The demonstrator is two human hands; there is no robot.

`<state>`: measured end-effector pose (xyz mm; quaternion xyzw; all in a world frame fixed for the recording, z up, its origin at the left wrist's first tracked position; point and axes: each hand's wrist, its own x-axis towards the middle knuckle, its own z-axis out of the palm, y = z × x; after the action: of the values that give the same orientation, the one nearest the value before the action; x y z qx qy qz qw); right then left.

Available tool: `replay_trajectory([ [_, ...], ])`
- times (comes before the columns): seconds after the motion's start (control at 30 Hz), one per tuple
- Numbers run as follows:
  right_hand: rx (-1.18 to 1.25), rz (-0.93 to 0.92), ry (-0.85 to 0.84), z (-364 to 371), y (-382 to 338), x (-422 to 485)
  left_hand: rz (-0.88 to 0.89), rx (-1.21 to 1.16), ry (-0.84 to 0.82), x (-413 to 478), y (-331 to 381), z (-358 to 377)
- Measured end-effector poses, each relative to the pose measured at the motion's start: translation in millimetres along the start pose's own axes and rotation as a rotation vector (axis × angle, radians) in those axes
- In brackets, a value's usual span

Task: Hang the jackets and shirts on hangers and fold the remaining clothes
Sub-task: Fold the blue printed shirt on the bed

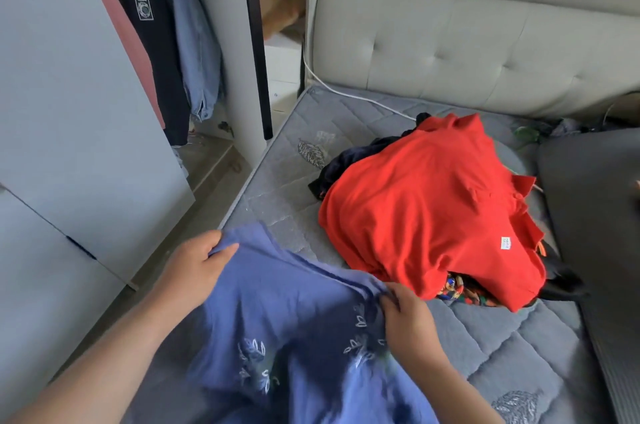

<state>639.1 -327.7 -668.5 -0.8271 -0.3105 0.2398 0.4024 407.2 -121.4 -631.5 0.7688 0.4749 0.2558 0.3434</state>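
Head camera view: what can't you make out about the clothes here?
All head view.
- Under the red shirt: mostly covered; only a dark garment and patterned fabric peek out, count unknown.
- Blue garment, gripped by left hand and right hand: lower part blurred and cut off by the bottom edge.
- White label on the red shirt: too small to read.
- Hanging clothes in the wardrobe: tops beyond the top edge.

grey quilted mattress, heaped clothes under a red shirt, white cable, perhaps a dark mat
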Motion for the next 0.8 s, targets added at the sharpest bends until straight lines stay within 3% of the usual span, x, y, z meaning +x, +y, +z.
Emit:
replay_trajectory([
  [0.13, 0.075, -0.158, 0.028, -51, -53, 14, 0.081, -0.007, 0.098, 10, 49, -43],
  [0.23, -0.134, -0.276, -0.129, -88, -91, 9, 0.149, 0.037, 0.149, 15, 85, -74],
  [0.3, -0.347, -0.405, -0.146, -109, -111, 7, 0.186, 0.036, 0.203, 14, 111, -94],
  [0.4, -0.440, -0.546, -0.128, -140, -150, -1, 0.253, 0.054, 0.278, 10, 144, -126],
  [0.63, -0.285, -0.430, 0.270, -206, -202, -33, 0.362, 0.110, 0.374, -16, 189, -184],
  [0.8, -0.113, -0.425, 0.352, -237, -231, -60, 0.400, 0.042, 0.426, -36, 217, -214],
])
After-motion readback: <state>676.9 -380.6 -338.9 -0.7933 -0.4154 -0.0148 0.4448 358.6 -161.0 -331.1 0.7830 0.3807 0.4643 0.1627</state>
